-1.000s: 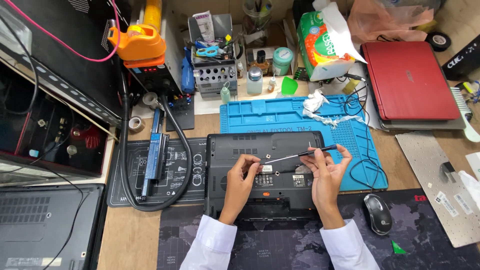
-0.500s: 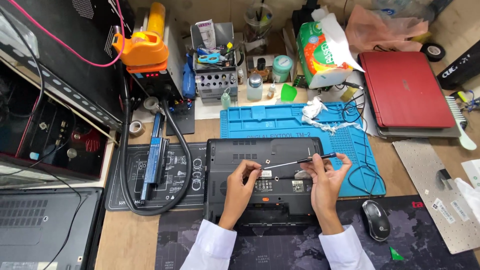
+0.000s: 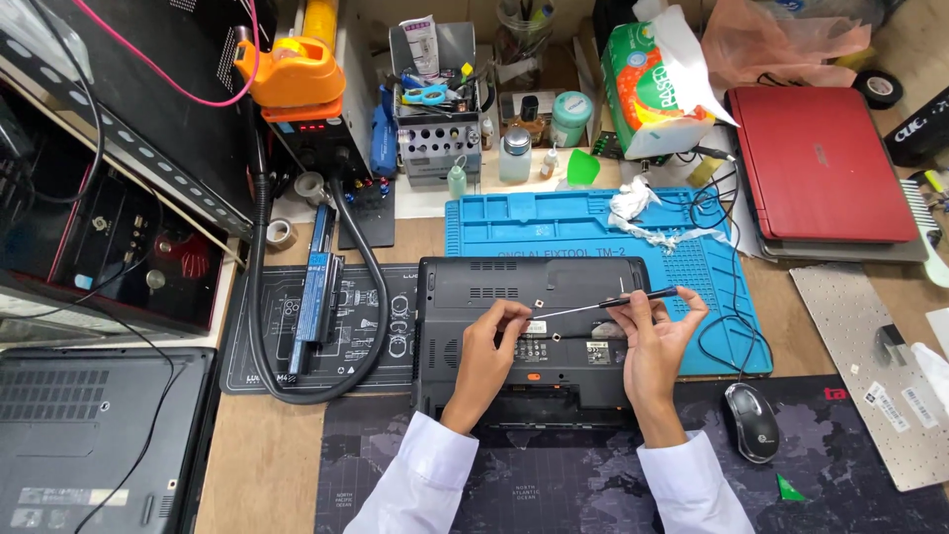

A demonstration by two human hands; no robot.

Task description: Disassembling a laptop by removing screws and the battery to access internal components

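Note:
A black laptop (image 3: 465, 307) lies upside down on the desk with its battery bay empty. My right hand (image 3: 652, 336) grips a thin screwdriver (image 3: 593, 305) with a black handle; the shaft runs left and its tip rests near the middle of the laptop's underside. My left hand (image 3: 486, 346) rests on the laptop, its fingertips pinched near the screwdriver tip by a small label. Whether the fingers hold a screw is too small to tell.
A blue repair mat (image 3: 554, 222) lies behind the laptop. A long battery (image 3: 316, 297) and a black hose (image 3: 371, 287) lie at the left, a mouse (image 3: 751, 420) and a loose keyboard (image 3: 870, 366) at the right. A red laptop (image 3: 820, 163) sits at the back right.
Both hands have stayed on the laptop; the screwdriver has tilted slightly and its tip sits close by my left fingertips. The view shifted a little.

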